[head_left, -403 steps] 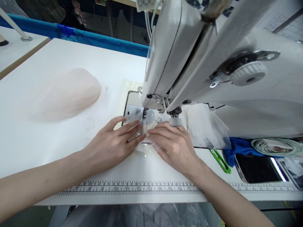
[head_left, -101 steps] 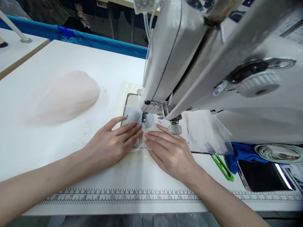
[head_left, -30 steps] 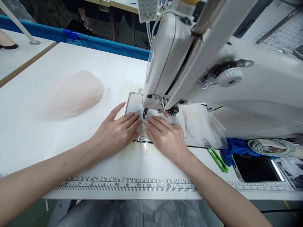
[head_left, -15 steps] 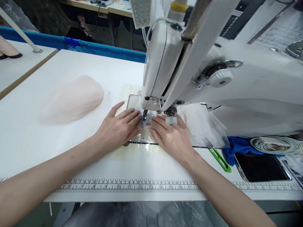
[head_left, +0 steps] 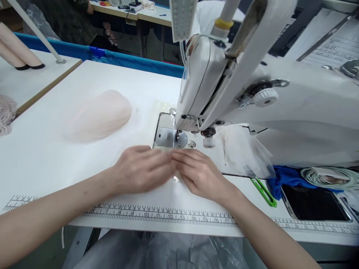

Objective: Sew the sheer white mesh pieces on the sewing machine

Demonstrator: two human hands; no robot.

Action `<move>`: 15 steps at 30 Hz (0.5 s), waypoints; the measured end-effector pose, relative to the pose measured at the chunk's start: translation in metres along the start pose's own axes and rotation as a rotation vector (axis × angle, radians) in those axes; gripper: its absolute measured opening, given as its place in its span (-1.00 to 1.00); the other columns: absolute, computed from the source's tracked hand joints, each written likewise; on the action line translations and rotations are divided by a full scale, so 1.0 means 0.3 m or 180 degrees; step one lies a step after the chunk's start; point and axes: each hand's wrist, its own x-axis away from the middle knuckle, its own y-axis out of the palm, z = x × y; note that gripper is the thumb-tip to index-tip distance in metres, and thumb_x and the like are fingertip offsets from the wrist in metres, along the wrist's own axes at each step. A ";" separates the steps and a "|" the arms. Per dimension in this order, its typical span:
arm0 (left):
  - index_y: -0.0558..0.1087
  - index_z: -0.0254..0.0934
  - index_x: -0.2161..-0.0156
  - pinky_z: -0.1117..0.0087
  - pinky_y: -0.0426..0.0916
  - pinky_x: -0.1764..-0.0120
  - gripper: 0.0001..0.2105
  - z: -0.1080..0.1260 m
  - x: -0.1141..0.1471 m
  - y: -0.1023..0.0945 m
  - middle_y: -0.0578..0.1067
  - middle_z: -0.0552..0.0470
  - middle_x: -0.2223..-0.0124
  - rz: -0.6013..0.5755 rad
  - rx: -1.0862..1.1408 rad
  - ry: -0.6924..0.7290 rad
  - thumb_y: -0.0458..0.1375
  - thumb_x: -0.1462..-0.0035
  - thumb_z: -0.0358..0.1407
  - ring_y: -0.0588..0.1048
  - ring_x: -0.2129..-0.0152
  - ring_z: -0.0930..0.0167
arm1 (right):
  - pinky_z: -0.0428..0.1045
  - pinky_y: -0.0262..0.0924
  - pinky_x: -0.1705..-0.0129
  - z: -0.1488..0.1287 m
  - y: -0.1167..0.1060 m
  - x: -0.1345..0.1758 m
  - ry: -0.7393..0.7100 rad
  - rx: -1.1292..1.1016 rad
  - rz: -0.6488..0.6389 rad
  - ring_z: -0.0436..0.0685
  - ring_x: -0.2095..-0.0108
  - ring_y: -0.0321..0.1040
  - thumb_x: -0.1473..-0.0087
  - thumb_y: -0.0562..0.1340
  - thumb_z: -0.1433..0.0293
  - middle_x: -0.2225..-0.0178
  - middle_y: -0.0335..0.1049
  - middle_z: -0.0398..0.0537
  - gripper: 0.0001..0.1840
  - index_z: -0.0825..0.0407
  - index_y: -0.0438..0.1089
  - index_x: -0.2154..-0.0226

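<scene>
My left hand (head_left: 146, 168) and my right hand (head_left: 202, 172) meet at the fingertips, just in front of the metal needle plate (head_left: 165, 137) of a white sewing machine (head_left: 193, 78). Both have their fingers closed. The left is blurred, and whatever lies between the fingertips, if anything, is hidden. Behind the fingers, the presser foot (head_left: 177, 135) and plate show uncovered. To the left on the white table lies a sheer, pale pink rounded piece of fabric (head_left: 103, 116). Sheer white fabric (head_left: 241, 149) sits under the machine arm, right of my right hand.
A printed ruler strip (head_left: 165, 217) runs along the table's front edge. At the right are a green cutter (head_left: 264, 192), a phone (head_left: 316, 203), blue cloth (head_left: 276, 181) and coiled cable (head_left: 331, 177). A blue cloth trough (head_left: 140, 63) borders the back. Other people are partly visible beyond.
My hands have moved from lying flat on both sides of the presser foot toward me, and their fingertips have come together. The view has shifted slightly left.
</scene>
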 end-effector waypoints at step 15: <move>0.45 -0.19 0.36 0.39 0.14 0.52 -0.78 -0.194 0.016 -0.105 0.53 0.08 0.37 -0.2142 0.0211 -0.3030 0.09 -0.15 -0.10 0.44 0.50 0.36 | 0.03 0.32 0.26 -0.057 0.004 -0.016 -0.0103 -0.0424 0.0300 0.10 0.26 0.44 -0.18 0.20 0.41 0.26 0.59 -0.11 -0.81 0.01 0.47 0.16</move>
